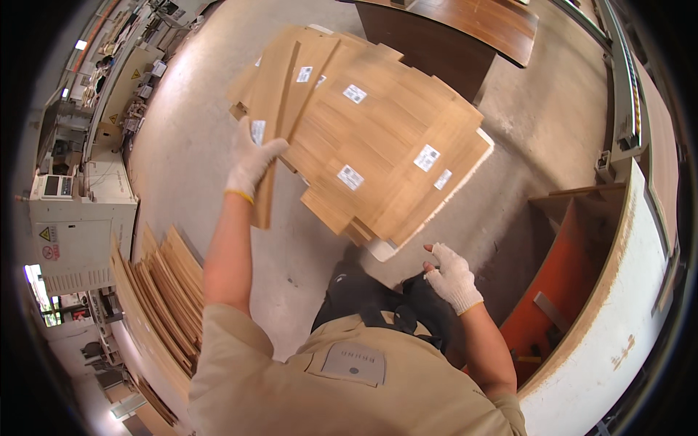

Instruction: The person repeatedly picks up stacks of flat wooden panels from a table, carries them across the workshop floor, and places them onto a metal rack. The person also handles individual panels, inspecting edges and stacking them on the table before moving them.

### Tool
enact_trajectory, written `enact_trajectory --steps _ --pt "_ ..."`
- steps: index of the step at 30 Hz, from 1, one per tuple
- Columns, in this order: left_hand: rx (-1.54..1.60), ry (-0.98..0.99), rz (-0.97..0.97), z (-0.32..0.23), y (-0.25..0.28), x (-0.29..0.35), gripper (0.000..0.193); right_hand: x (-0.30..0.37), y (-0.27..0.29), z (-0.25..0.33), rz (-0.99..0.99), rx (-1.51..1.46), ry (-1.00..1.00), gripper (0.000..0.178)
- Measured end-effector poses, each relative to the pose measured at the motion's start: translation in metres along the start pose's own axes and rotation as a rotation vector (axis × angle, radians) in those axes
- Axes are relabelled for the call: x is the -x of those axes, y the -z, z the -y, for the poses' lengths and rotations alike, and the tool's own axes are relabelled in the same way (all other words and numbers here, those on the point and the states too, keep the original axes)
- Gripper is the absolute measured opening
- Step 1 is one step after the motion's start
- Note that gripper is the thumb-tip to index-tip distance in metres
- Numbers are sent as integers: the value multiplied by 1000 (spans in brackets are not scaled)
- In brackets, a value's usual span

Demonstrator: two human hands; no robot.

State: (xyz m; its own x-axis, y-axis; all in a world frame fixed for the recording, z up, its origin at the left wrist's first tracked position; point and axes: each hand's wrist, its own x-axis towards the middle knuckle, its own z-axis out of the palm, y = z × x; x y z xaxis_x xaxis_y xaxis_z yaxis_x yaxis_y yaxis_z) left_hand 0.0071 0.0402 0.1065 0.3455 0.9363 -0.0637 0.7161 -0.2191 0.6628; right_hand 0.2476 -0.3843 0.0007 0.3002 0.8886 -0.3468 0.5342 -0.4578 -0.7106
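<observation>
My left hand, in a white knit glove, grips the edge of a long narrow wood-coloured panel with a white label. The panel lies tilted over the left side of a stack of panels; its near end juts past the stack. Another narrow panel fans out beside it on top. Several white labels dot the stack, and a pale board edge shows beneath it. My right hand, in a white glove with bare fingertips, hovers near my thigh, apart from the stack, fingers loosely spread and holding nothing.
Long boards stand in a row at the left. A machine cabinet with warning signs is behind them. At the right are a white-topped bench and an orange panel. A brown desk stands at the far side.
</observation>
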Motion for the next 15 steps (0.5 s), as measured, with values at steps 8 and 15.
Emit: enact_trajectory --steps 8,15 --pt "-427 88 -59 129 53 -263 105 -70 -67 51 -402 -18 -55 27" --pt "-592 117 131 176 29 -417 121 -168 -122 186 -642 24 -81 25"
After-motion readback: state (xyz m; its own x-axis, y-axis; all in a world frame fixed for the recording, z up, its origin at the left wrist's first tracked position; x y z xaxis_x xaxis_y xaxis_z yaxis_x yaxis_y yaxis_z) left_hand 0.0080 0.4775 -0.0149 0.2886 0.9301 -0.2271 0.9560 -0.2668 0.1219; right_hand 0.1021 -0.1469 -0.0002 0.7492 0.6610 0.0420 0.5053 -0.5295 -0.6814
